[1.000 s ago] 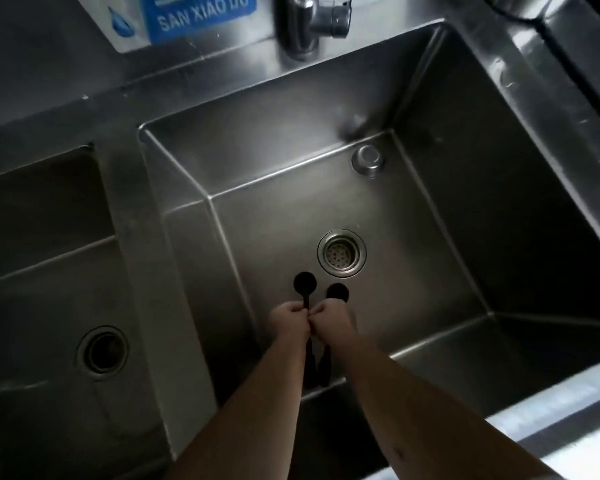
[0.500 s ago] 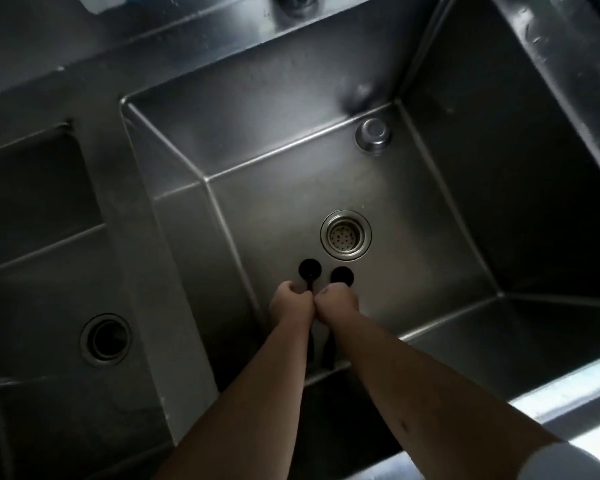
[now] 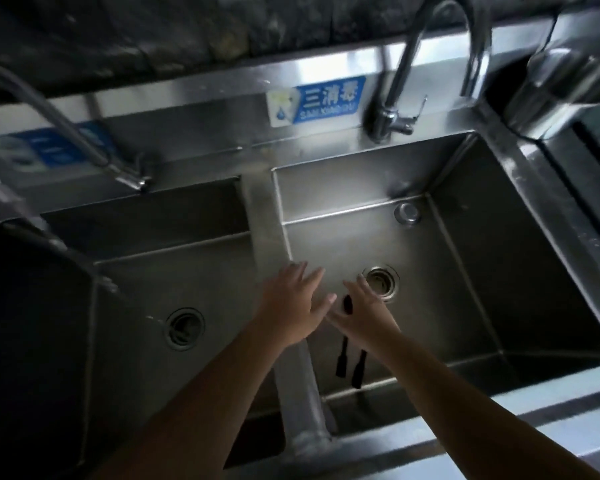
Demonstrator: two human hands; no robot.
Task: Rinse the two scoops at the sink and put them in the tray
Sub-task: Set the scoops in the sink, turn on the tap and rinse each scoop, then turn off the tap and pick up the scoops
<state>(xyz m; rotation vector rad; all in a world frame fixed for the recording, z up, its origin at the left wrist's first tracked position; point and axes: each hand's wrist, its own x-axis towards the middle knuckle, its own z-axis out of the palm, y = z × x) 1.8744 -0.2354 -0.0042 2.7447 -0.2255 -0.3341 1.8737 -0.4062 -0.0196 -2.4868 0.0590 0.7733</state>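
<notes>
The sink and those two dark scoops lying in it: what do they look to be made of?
The sink looks like stainless steel with a brushed, dull sheen: grey metal with soft light streaks and folded seams. The two scoops look like matte black plastic, since they show no glint, though blur and the right hand hide much of them.

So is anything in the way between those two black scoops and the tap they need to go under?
Nothing visible. The scoops are low in the right basin, under the right hand. The space up to the tap at the back rim looks open. The left hand is spread beside them.
</notes>
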